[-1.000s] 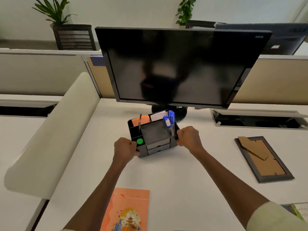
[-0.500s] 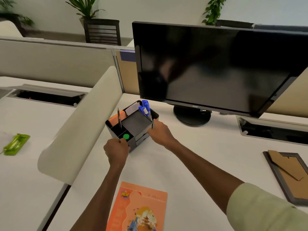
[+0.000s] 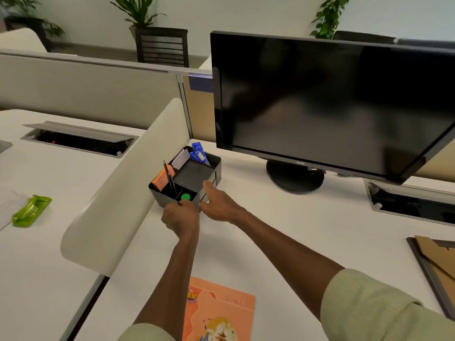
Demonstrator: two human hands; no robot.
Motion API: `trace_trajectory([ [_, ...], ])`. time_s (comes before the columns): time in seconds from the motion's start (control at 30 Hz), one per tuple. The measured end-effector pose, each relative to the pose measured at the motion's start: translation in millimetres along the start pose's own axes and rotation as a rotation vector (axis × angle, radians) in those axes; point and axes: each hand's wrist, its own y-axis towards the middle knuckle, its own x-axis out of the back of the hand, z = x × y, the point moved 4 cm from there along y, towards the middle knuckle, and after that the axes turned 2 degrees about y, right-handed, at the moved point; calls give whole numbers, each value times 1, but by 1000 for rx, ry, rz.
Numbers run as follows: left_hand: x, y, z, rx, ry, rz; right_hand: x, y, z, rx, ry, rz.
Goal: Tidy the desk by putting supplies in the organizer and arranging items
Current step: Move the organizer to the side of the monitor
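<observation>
since earlier the organizer [image 3: 188,179] slid toward the desk's left edge; left hand [image 3: 181,216] grips its corner, right hand [image 3: 218,205] fingers straight against it. next: release.

"all new" on orange booklet [image 3: 219,308] cover

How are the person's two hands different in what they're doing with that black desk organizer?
The left hand is curled, gripping the near corner of the organizer; the right hand is flatter, its fingers stretched along the organizer's front side. The left hand sits by the compartment with the green disc; the right hand reaches further back, toward the drawers. Both hands touch the organizer, and both arms wear pale green sleeves.
</observation>
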Motion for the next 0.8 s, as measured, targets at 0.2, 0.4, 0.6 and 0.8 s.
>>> trace_trajectory([
  [0.2,-7,11,-5,36,-16,-4,-12,6,2,42,-36,45],
  [0.4,-14,24,-8,133,-66,29,-12,13,8,52,-45,60],
  [0.6,-20,25,-12,172,-144,28,-6,17,14,44,-77,80],
  [0.8,-23,27,-10,226,-216,49,-3,20,16,50,-97,111],
])
